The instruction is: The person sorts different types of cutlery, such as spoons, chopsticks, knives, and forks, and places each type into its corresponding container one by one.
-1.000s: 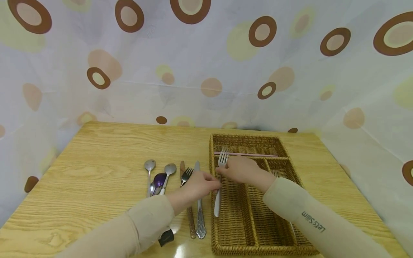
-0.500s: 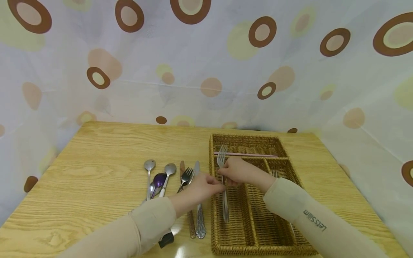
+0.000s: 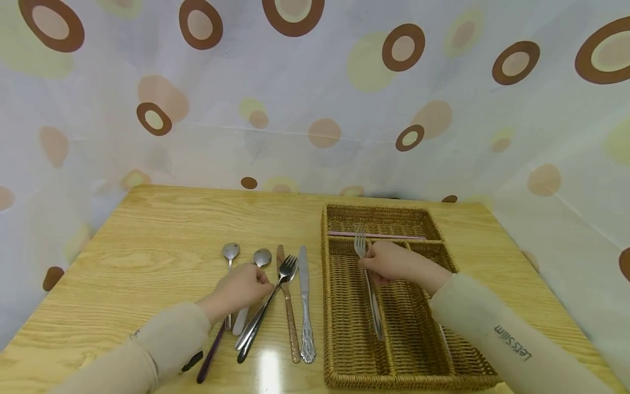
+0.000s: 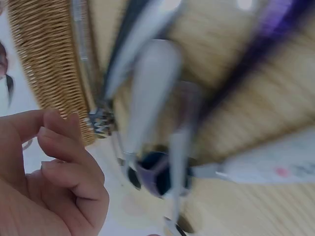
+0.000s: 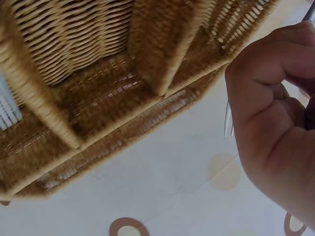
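My right hand [image 3: 394,261] pinches a silver fork [image 3: 376,314] by its neck, tines pointing to the back, over the left and middle compartments of the wicker cutlery tray [image 3: 356,381]. In the right wrist view, the curled fingers hide most of this fork. My left hand [image 3: 240,291] hovers above the loose cutlery with relaxed, bent fingers and nothing between them. Under and beside it lie a spoon [image 3: 231,251], another spoon [image 3: 262,256] and a purple handle [image 3: 213,354]. Just right of its fingertips, two forks [image 3: 287,267] lie almost together on the table.
A copper-toned knife [image 3: 291,323] and a silver knife [image 3: 304,284] lie between the forks and the tray. A pink stick [image 3: 339,234] rests in the tray's back compartment. White fork tines [image 5: 7,105] show in another compartment. A patterned curtain [image 3: 285,158] hangs behind the table.
My left hand has let go of the fork and moved left over the spoons. My right hand has carried the fork rightward above the tray.
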`<state>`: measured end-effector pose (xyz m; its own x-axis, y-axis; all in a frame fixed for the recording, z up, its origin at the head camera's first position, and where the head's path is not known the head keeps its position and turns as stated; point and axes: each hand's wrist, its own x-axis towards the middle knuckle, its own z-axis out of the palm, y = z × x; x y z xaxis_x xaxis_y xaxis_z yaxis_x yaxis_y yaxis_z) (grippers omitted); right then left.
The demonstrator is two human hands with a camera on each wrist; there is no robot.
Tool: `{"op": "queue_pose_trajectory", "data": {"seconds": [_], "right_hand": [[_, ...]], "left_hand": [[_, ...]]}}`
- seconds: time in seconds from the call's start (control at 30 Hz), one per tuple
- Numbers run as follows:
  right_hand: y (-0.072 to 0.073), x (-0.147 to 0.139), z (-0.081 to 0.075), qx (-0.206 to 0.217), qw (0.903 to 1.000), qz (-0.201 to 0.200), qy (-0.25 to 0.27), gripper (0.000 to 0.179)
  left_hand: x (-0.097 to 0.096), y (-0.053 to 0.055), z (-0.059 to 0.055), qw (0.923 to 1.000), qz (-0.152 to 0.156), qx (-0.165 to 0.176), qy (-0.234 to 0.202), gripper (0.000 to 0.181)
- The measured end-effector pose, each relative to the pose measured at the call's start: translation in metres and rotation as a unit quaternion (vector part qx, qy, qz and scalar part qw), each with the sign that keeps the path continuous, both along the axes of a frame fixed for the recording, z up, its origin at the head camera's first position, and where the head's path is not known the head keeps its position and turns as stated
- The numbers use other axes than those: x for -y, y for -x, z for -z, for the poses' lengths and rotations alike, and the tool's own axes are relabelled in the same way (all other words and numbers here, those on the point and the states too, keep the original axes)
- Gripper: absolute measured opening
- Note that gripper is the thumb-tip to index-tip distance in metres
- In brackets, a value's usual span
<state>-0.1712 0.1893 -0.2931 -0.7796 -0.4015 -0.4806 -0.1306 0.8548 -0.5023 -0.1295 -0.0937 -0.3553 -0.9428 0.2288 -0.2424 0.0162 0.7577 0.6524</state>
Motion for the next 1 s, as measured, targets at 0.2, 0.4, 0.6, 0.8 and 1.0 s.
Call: {"op": "queue_pose_trajectory", "data": {"seconds": [0.2, 0.4, 0.6, 0.8, 1.0], "right_hand": [[-0.001, -0.024, -0.001, -0.008, 0.9998, 0.006, -0.019, 0.044], [-0.005, -0.053, 0.001, -0.009, 0.9994, 0.012, -0.031, 0.042], [-0.01, -0.08, 0.005, -0.015, 0.9989, 0.018, -0.041, 0.039], [-0.013, -0.095, 0.019, 0.004, 0.9957, 0.039, -0.083, 0.039], [-0.014, -0.097, 0.034, 0.011, 0.9932, 0.039, -0.109, 0.042]], "left_hand": [[0.005, -0.009, 0.007, 0.9957, 0.003, -0.03, 0.088, 0.014], [0.002, -0.014, 0.01, 0.9926, 0.016, -0.042, 0.113, 0.018], [0.004, -0.016, 0.014, 0.9874, 0.03, -0.041, 0.15, 0.019], [0.005, -0.018, 0.016, 0.9808, 0.046, -0.048, 0.184, 0.023], [0.0, -0.022, 0.015, 0.9747, 0.063, -0.073, 0.201, 0.033]]}}
